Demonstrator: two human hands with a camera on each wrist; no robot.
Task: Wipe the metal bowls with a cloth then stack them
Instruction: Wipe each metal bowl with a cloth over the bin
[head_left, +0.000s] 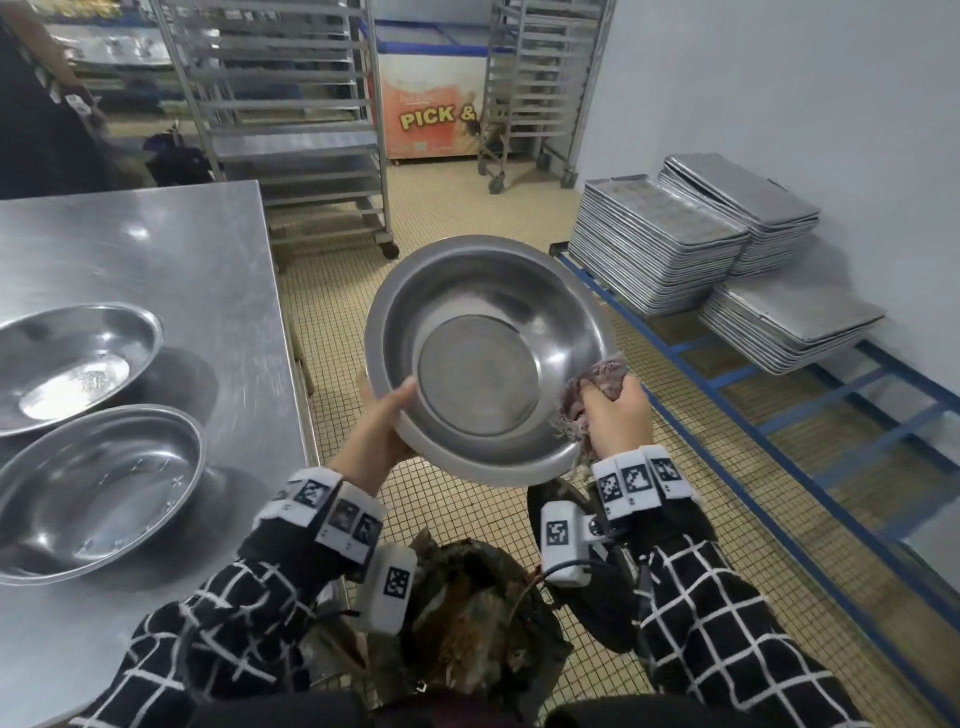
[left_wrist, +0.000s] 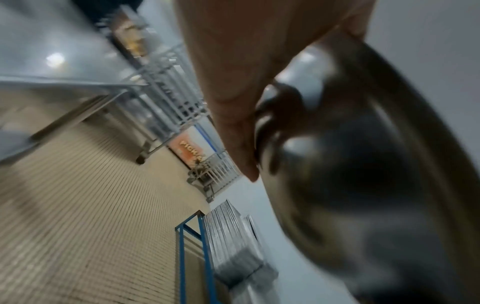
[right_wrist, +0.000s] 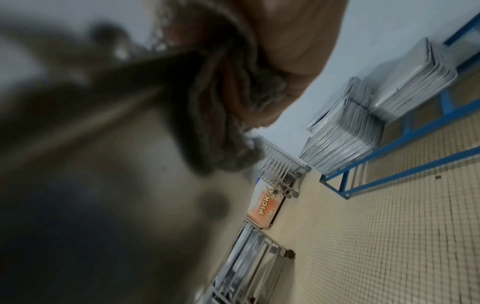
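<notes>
A round metal bowl (head_left: 488, 358) is held in the air over the tiled floor, tilted toward me. My left hand (head_left: 382, 421) grips its near left rim, thumb inside, fingers under the outside wall (left_wrist: 350, 174). My right hand (head_left: 615, 410) clutches a crumpled greyish-brown cloth (head_left: 597, 384) against the bowl's right rim; in the right wrist view the cloth (right_wrist: 223, 107) is bunched under the fingers against the blurred bowl (right_wrist: 91, 164). Two more metal bowls (head_left: 72, 358) (head_left: 98, 488) sit side by side on the steel table (head_left: 208, 260) at the left.
Stacks of metal trays (head_left: 670, 244) lie on a blue floor frame (head_left: 779, 431) at the right. Wheeled tray racks (head_left: 291, 119) and an orange chest freezer (head_left: 431, 114) stand behind. A bin of dark waste (head_left: 467, 613) is below my arms. A person (head_left: 36, 104) stands at far left.
</notes>
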